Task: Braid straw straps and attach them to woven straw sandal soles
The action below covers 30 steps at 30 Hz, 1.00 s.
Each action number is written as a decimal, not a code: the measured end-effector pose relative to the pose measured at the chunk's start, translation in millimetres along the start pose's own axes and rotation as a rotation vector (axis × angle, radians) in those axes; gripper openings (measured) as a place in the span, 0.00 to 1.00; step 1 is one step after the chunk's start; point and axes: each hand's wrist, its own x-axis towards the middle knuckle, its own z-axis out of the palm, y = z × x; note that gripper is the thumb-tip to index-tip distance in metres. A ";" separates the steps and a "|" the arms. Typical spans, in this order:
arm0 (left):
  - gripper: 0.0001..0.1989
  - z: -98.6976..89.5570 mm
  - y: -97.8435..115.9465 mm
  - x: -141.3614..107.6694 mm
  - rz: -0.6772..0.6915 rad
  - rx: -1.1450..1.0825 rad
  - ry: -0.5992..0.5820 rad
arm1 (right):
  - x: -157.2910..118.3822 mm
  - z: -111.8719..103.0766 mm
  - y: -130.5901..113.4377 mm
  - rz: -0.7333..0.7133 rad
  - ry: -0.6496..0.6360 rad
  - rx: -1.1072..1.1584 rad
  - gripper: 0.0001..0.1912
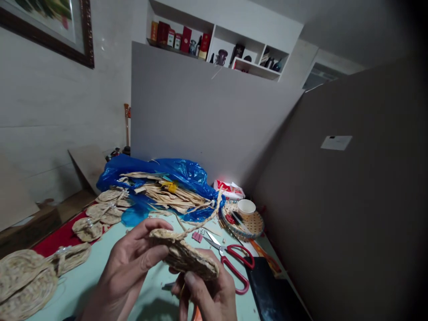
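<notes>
A coiled, braided straw piece point(185, 256) is held up between both hands above the pale green table point(80, 294). My left hand point(133, 265) pinches its left end between thumb and fingers. Around its lower right end are the fingers of my right hand point(207, 285), thumb on the near face. A straw braid point(207, 219) runs from the piece's top edge up toward the back right. Below my right hand an orange object point(196, 313) shows in part; whether the hand holds it is unclear. Red-handled scissors point(223, 252) lie open just right of the hands.
Woven straw pieces point(28, 281) line the left side, some on red cloth point(56, 236). Behind are straw strips point(174, 196) on a blue plastic bag point(187, 171). At right sit a basket point(257, 223) with a white bowl point(246, 206), a pink clip point(197, 236) and a black object point(267, 285).
</notes>
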 end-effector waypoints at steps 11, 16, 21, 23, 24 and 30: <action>0.10 -6.0 -0.3 -6.2 0.090 0.150 0.092 | 14.4 -31.8 -33.4 -0.992 0.060 -0.901 0.08; 0.13 -0.9 -7.4 -9.9 0.031 0.221 0.160 | 8.7 -9.0 -48.8 -1.101 0.139 -1.083 0.09; 0.10 -7.7 -12.8 -6.7 -0.002 0.206 0.021 | 5.2 -5.2 -44.9 -1.122 0.092 -1.202 0.10; 0.09 -6.6 -13.8 -7.1 0.011 0.226 0.041 | 5.8 -5.8 -44.3 -1.178 0.157 -1.215 0.12; 0.09 -5.5 -14.1 -7.6 0.017 0.234 0.039 | 6.0 -5.9 -44.9 -1.198 0.170 -1.231 0.12; 0.07 -4.1 -15.2 -9.0 0.115 0.324 -0.086 | 2.8 -10.6 -51.2 -1.100 -0.020 -1.341 0.08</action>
